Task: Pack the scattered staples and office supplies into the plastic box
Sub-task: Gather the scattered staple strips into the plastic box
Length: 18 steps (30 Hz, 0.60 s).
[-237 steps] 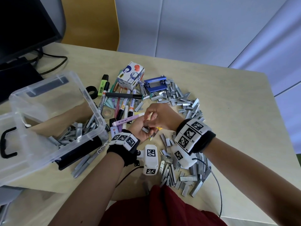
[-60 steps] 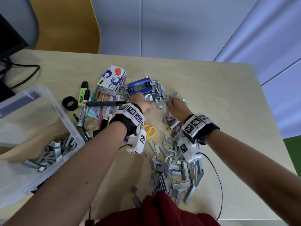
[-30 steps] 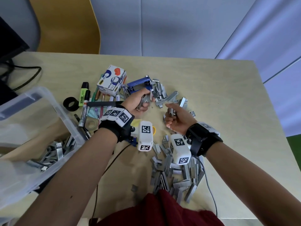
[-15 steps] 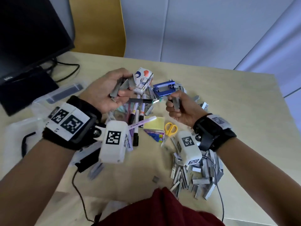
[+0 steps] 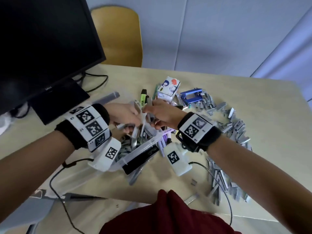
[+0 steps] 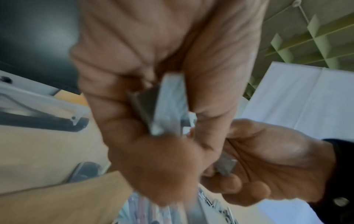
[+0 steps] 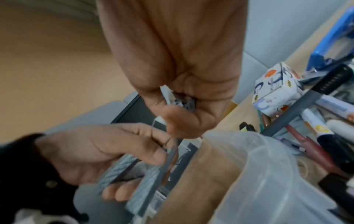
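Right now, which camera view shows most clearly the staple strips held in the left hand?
The left wrist view: the staple strips fill its centre, clamped in the left hand. The right wrist view shows them from the side, blurred. The head view mostly hides them behind the hand, above the plastic box.

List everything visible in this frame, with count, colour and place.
plastic box: one, clear, near left, staple strips inside
loose staple strips: many, grey, spread right
hole punch: one, blue, far centre
small carton: one, white printed, beside punch
highlighter: one, green, behind the hands
markers: several, mixed, right of box
monitor: one, black, far left
chair: one, yellow, behind table
table: one, light wood
left hand: grips staple strips over box
right hand: grips staple strips over box
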Motion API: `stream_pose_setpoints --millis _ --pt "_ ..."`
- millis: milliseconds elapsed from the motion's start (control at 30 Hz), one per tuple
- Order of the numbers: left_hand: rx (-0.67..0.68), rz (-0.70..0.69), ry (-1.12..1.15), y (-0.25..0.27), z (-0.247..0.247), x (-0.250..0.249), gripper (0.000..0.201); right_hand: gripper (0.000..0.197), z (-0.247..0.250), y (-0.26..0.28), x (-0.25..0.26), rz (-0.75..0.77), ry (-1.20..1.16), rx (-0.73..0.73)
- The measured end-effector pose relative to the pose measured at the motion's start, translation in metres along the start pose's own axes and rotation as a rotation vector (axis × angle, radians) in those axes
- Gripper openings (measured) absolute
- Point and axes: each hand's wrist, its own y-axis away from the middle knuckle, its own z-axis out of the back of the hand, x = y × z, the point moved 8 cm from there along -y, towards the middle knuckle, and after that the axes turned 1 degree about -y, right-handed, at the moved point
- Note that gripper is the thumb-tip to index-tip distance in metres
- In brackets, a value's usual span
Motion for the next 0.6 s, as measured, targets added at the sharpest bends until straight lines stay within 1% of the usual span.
stream_pose_setpoints --millis 67,133,167,233,300,333,400,433,467,500,533,567,600 --pt "0.026 0.027 -0.073 -0.003 -0.004 0.002 0.019 0.01 -0.004 -0.003 -0.001 0.02 0.084 -0.045" --pt "0.033 0.043 -0.13 -0.006 -0.004 0.006 0.012 0.013 -0.007 -0.005 -0.003 0.037 0.174 -0.072" --pt "0.042 0.049 -0.144 -0.007 -0.004 0.009 0.017 0.016 -0.007 -0.005 -0.003 0.046 0.209 -0.083" --pt "0.077 0.047 -0.184 -0.006 -0.003 0.014 0.031 0.017 -0.006 -0.004 -0.004 0.065 0.239 -0.112" --pt "0.108 0.037 -0.196 -0.004 -0.001 0.017 0.034 0.013 -0.006 -0.003 -0.004 0.091 0.261 -0.125" --pt "0.101 0.021 -0.173 -0.003 0.004 0.017 0.03 0.01 -0.008 -0.003 -0.004 0.105 0.279 -0.122" --pt "0.027 -0.002 -0.08 -0.005 0.02 0.019 0.014 0.007 -0.013 -0.001 -0.003 0.135 0.344 -0.107" --pt "-0.031 -0.011 -0.024 -0.007 0.03 0.021 0.014 0.008 -0.016 0.0 -0.002 0.148 0.395 -0.102" --pt "-0.126 -0.024 0.009 -0.007 0.043 0.022 0.015 0.014 -0.018 0.002 -0.002 0.16 0.459 -0.106" --pt "-0.238 -0.035 -0.035 -0.008 0.055 0.024 0.011 0.019 -0.02 0.003 -0.002 0.175 0.521 -0.114" --pt "-0.332 -0.05 -0.102 -0.007 0.065 0.024 0.012 0.021 -0.022 0.004 -0.002 0.197 0.569 -0.122" --pt "-0.377 -0.04 -0.157 -0.008 0.07 0.025 0.025 0.021 -0.024 0.004 -0.002 0.221 0.603 -0.128" --pt "-0.384 -0.033 -0.167 -0.008 0.07 0.026 0.037 0.021 -0.025 0.004 -0.002 0.235 0.626 -0.136"
